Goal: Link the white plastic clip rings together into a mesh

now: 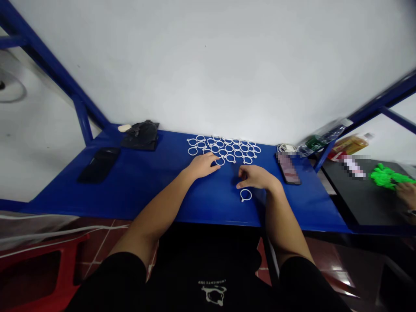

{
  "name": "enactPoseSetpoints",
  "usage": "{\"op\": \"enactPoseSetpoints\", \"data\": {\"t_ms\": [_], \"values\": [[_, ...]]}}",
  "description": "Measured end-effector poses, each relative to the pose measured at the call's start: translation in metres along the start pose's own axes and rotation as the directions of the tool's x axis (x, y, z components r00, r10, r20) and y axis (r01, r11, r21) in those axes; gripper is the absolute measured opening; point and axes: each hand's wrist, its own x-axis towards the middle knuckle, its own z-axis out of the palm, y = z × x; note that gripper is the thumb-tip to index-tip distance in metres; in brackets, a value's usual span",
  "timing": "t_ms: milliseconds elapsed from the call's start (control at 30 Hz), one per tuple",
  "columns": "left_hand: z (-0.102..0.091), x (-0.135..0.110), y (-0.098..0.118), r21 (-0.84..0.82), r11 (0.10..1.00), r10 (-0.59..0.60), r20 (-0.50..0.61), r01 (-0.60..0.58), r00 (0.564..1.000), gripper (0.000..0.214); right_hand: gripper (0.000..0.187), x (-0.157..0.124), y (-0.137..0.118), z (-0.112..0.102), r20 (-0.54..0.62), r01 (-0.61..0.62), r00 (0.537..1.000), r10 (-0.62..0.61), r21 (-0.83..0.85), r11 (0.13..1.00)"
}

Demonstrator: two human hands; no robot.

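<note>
Several white plastic rings with small eyelets, like curtain rings (238, 153), lie close together on the blue tabletop (208, 203) near the wall. At the near edge of this group is my left hand (202, 166), its thumb and forefinger apart beside one ring (220, 165). Whether the fingertips touch that ring I cannot tell. My right hand (255, 177) hovers to the right with bent fingers and the thumb held apart; no object shows in it. A single ring (246, 199) lies nearer to me, just below the right thumb.
At the left are a black plastic bag (141, 135), a pale oval object (124, 128) and a dark flat item (99, 165). A phone (289, 169), a white coiled cable (286, 148) and a bottle (320, 138) stand right. Another person's hand (406, 194) touches bright green pieces (386, 177).
</note>
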Motion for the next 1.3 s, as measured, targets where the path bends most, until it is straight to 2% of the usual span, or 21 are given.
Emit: {"op": "enactPoseSetpoints", "data": {"t_ms": [133,233,333,400,433,467,500,567,667,767,833,933,1067,1167,1300], "values": [[-0.003,-0.001,0.003,0.008,1.000,-0.002,0.032,0.002,1.000,0.036,0.042,-0.016,0.009,0.003,0.033,0.013,0.999,-0.013,0.017,1.000],[-0.003,0.000,0.003,0.023,1.000,-0.003,0.031,0.002,1.000,0.036,0.031,-0.020,0.011,0.016,0.052,0.088,0.995,-0.090,0.040,0.995],[-0.001,0.002,0.001,0.011,1.000,-0.006,0.028,0.005,1.000,0.036,0.014,-0.010,0.014,0.025,0.075,0.169,0.981,-0.178,0.114,0.979],[0.000,0.002,0.002,-0.013,1.000,0.017,0.010,-0.017,1.000,0.032,0.014,0.006,0.014,0.026,0.081,0.183,0.975,-0.206,0.231,0.956],[0.000,0.002,0.002,-0.032,0.999,0.039,-0.016,-0.040,0.999,0.030,0.012,0.015,0.013,0.026,0.012,0.190,0.979,-0.203,0.298,0.936],[0.000,0.002,0.004,-0.055,0.996,0.066,-0.055,-0.069,0.996,0.030,0.009,0.025,0.010,0.026,-0.112,0.196,0.980,-0.166,0.363,0.911],[0.000,0.001,0.005,-0.078,0.992,0.095,-0.106,-0.104,0.990,0.030,0.009,0.035,0.006,0.025,-0.256,0.199,0.962,-0.095,0.418,0.886],[-0.002,0.000,0.009,-0.112,0.977,0.152,-0.225,-0.180,0.962,0.032,0.012,0.054,-0.007,0.024,-0.461,0.228,0.887,0.016,0.468,0.854],[-0.004,-0.002,0.014,-0.111,0.958,0.207,-0.377,-0.266,0.903,0.032,0.014,0.071,-0.030,0.030,-0.558,0.281,0.824,0.098,0.553,0.785],[-0.006,-0.004,0.016,-0.111,0.958,0.195,-0.429,-0.265,0.882,0.030,0.013,0.074,-0.046,0.043,-0.683,0.284,0.713,0.159,0.489,0.825],[-0.007,-0.004,0.018,-0.124,0.962,0.175,-0.408,-0.245,0.896,0.027,0.013,0.070,-0.048,0.052,-0.714,0.232,0.681,0.165,0.424,0.875],[-0.003,-0.004,0.020,-0.164,0.963,0.139,-0.381,-0.215,0.914,0.024,0.013,0.063,-0.044,0.059,-0.704,0.145,0.691,0.165,0.358,0.922],[0.006,-0.003,0.022,-0.286,0.940,0.064,-0.387,-0.186,0.920,0.025,0.019,0.059,-0.036,0.056,-0.722,0.081,0.684,0.106,0.219,0.972],[0.010,-0.002,0.022,-0.386,0.901,0.033,-0.391,-0.196,0.920,0.020,0.027,0.060,-0.035,0.053,-0.721,0.089,0.692,0.024,0.118,0.989],[0.010,0.001,0.019,-0.471,0.868,-0.016,-0.344,-0.158,0.939,0.016,0.027,0.060,-0.036,0.054,-0.711,0.120,0.703,-0.033,0.074,0.990]]}}
